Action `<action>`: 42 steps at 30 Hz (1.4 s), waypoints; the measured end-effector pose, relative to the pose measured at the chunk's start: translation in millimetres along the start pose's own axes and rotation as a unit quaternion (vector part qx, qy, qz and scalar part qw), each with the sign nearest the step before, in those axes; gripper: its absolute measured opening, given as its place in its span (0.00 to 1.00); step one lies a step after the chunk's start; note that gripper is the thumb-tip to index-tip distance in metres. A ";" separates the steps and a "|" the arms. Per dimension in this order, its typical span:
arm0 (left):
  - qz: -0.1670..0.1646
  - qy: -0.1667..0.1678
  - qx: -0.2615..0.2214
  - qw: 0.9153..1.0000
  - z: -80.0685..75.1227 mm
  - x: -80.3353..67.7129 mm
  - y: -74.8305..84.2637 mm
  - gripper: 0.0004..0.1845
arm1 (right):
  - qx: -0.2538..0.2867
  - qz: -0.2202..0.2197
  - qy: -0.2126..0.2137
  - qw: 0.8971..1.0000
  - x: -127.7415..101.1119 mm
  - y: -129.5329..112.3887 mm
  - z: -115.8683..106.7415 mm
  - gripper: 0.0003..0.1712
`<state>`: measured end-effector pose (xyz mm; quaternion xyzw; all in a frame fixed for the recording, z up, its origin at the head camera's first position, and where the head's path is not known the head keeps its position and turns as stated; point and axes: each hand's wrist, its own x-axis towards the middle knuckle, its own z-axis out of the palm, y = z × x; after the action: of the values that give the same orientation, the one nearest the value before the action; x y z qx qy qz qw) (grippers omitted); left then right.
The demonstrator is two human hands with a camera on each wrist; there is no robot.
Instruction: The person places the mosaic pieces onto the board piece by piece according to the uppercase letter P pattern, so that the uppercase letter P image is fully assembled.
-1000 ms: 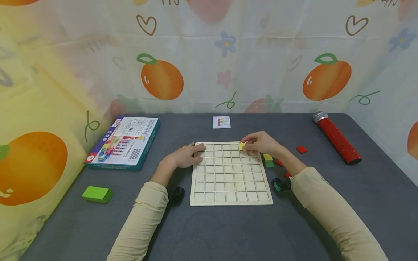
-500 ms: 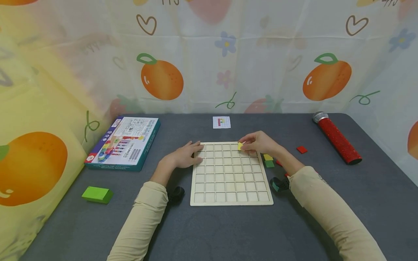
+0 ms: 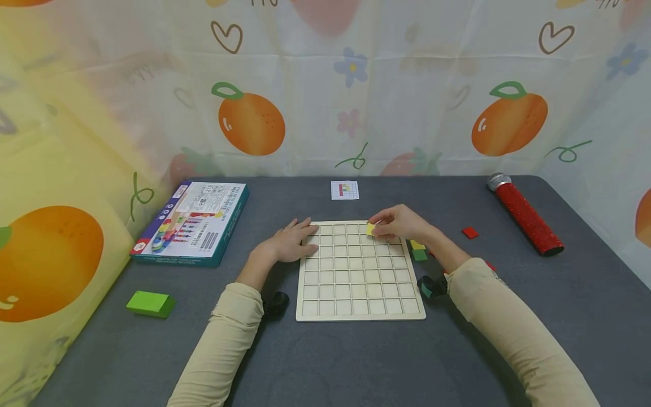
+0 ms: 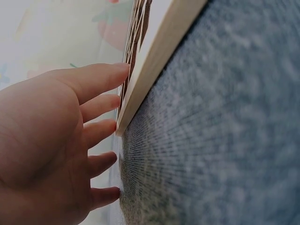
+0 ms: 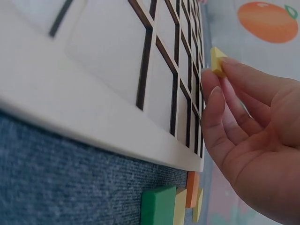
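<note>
A pale wooden grid board [image 3: 358,317] lies flat on the dark table. My left hand [image 3: 288,242] rests at its far left edge, fingers spread and straight; the left wrist view shows the thumb and fingertips [image 4: 123,70] against the board's border. Over the board's far right part, my right hand [image 3: 404,223] pinches a small yellow square tile [image 3: 370,229] between thumb and fingers. In the right wrist view the yellow tile [image 5: 216,62] stands tilted at the fingertips, close over the grid cells. The board's cells hold no coloured tiles.
Yellow and green tiles [image 3: 419,255] lie beside the board's right edge, with red tiles [image 3: 470,233] farther right. A red microphone [image 3: 526,215], a pattern card [image 3: 344,190], a boxed game [image 3: 190,223] and a green block [image 3: 151,303] surround the board.
My right hand has shifted slightly left along the board's far row with the yellow tile pinched in it. The left hand stays at the left edge, nearly still.
</note>
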<state>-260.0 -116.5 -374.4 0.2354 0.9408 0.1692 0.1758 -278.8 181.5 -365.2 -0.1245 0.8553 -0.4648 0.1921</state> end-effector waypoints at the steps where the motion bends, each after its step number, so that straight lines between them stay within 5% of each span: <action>1: -0.001 -0.001 0.001 1.000 -0.1 0.0 0.3 0.33 | -0.004 0.000 0.000 1.000 0.4 -0.4 0.5 0.20; 28: -0.010 -0.002 0.006 1.000 1.8 1.4 0.9 0.33 | -0.067 0.019 -0.028 0.997 6.1 -12.0 12.3 0.16; 42: -0.005 0.002 0.002 1.000 0.3 0.4 1.3 0.33 | -0.083 0.038 -0.009 0.996 4.6 -20.2 17.4 0.13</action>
<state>-259.6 -115.1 -374.2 0.2308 0.9425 0.1668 0.1747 -274.5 155.9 -357.7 -0.1115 0.8932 -0.3834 0.2067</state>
